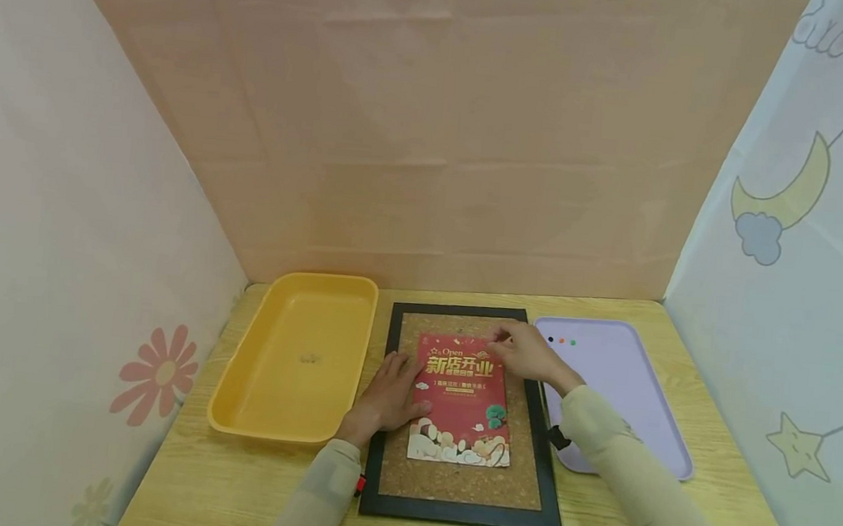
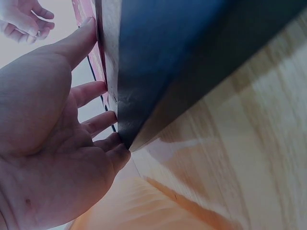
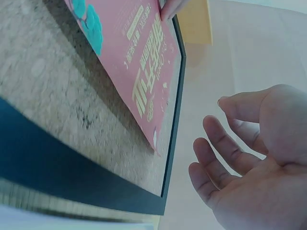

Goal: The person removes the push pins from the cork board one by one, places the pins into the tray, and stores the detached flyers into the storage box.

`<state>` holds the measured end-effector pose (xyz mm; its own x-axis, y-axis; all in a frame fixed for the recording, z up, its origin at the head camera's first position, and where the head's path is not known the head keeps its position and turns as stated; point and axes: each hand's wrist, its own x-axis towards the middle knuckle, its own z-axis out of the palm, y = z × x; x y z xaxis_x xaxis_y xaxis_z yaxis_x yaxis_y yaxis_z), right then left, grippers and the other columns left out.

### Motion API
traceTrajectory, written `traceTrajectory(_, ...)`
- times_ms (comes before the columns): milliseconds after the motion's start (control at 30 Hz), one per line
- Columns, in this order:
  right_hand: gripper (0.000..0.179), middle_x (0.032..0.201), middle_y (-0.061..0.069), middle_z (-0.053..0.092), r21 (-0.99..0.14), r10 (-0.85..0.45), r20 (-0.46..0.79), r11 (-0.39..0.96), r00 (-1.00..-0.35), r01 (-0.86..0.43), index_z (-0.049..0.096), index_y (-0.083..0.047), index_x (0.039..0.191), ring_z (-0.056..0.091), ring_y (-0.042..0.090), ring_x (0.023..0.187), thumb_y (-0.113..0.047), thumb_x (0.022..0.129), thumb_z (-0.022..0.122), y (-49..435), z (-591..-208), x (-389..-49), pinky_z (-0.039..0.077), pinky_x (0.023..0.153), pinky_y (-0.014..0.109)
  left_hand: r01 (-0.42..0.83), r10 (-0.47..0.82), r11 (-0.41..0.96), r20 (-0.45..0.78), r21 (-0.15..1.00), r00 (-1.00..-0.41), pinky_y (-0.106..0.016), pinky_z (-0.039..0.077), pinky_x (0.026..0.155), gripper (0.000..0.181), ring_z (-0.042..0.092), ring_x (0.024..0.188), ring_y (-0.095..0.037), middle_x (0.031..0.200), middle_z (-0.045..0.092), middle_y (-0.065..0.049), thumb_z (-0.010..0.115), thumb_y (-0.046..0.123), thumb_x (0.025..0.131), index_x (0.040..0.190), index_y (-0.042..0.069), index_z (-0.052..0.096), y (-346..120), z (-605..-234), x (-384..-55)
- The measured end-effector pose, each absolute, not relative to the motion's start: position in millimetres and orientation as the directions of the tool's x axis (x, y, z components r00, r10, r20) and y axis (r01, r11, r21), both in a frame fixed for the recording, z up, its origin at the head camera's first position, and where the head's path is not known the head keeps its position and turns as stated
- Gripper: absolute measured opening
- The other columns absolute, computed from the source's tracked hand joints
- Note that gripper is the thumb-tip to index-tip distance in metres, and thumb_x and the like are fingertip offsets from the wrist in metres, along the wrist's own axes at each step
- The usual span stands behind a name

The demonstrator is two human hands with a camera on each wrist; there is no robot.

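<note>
A red poster with gold lettering lies upon a black-framed cork board. My left hand rests on the poster's left edge and the board's frame, fingers spread and fairly straight. In the left wrist view, the left hand's fingertips touch the frame's side and the poster. At the poster's upper right corner is my right hand, thumb and index finger brought together. Between them the right hand seems to pinch a tiny pushpin, mostly hidden. The poster's corner stands slightly off the cork in the right wrist view.
A yellow tray stands left of the board. To its right lies a lilac tray with a black pin, an orange pin and a green pin. Walls close off the back and both sides.
</note>
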<state>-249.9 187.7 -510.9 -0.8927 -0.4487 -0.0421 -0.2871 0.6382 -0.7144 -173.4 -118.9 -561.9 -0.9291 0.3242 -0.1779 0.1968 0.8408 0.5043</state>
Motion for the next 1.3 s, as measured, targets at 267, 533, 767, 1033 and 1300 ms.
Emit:
traceTrajectory(267, 0.011, 0.119, 0.012, 0.079, -0.667, -0.433, 0.019, 0.666, -0.901, -0.334, 0.075, -0.005, 0.114, 0.071, 0.028, 0.101, -0.014, 0.113, 0.069, 209.1, -509.6, -243.6, 0.062, 0.088, 0.052, 0.199, 0.327, 0.849, -0.191, 0.49, -0.926, -0.07, 0.029, 0.14, 0.086, 0.023, 0.172, -0.051, 0.18, 0.033, -0.026, 0.084, 0.039, 0.102, 0.172, 0.01, 0.043, -117.8, -553.1, -172.0)
traceTrajectory(533, 0.008, 0.108, 0.008, 0.077, -0.651, -0.401, 0.054, 0.68, -0.914, -0.337, 0.074, -0.005, 0.108, 0.072, 0.028, 0.108, -0.01, 0.112, 0.069, 232.0, -511.1, -238.8, 0.059, 0.105, 0.064, 0.187, 0.323, 0.839, -0.191, 0.51, -0.927, -0.069, 0.026, 0.141, 0.087, 0.018, 0.174, -0.05, 0.182, 0.03, -0.024, 0.083, 0.041, 0.103, 0.174, 0.013, 0.042, -119.5, -562.1, -174.8)
traceTrajectory(767, 0.008, 0.106, 0.011, 0.079, -0.649, -0.38, 0.068, 0.685, -0.922, -0.33, 0.073, -0.002, 0.106, 0.073, 0.031, 0.109, -0.007, 0.111, 0.069, 251.8, -511.2, -237.6, 0.058, 0.105, 0.065, 0.194, 0.327, 0.843, -0.192, 0.502, -0.925, -0.071, 0.028, 0.14, 0.088, 0.02, 0.173, -0.05, 0.181, 0.031, -0.025, 0.084, 0.039, 0.101, 0.174, 0.012, 0.042, -119.5, -561.0, -175.0)
traceTrajectory(1033, 0.007, 0.105, 0.011, 0.079, -0.629, -0.333, 0.076, 0.715, -0.94, -0.305, 0.075, -0.003, 0.104, 0.074, 0.031, 0.107, -0.007, 0.109, 0.072, 273.7, -512.5, -239.5, 0.06, 0.1, 0.06, 0.202, 0.331, 0.84, -0.18, 0.504, -0.926, -0.07, 0.027, 0.141, 0.086, 0.019, 0.174, -0.051, 0.182, 0.029, -0.027, 0.081, 0.041, 0.104, 0.174, 0.011, 0.041, -119.8, -561.3, -173.4)
traceTrajectory(1300, 0.01, 0.107, 0.016, 0.081, -0.629, -0.29, 0.084, 0.726, -0.953, -0.276, 0.075, -0.001, 0.107, 0.074, 0.029, 0.105, -0.009, 0.11, 0.072, 297.9, -510.8, -237.3, 0.061, 0.093, 0.045, 0.201, 0.337, 0.836, -0.189, 0.51, -0.922, -0.071, 0.027, 0.14, 0.088, 0.02, 0.173, -0.051, 0.181, 0.03, -0.026, 0.082, 0.04, 0.103, 0.174, 0.011, 0.04, -120.3, -558.4, -172.7)
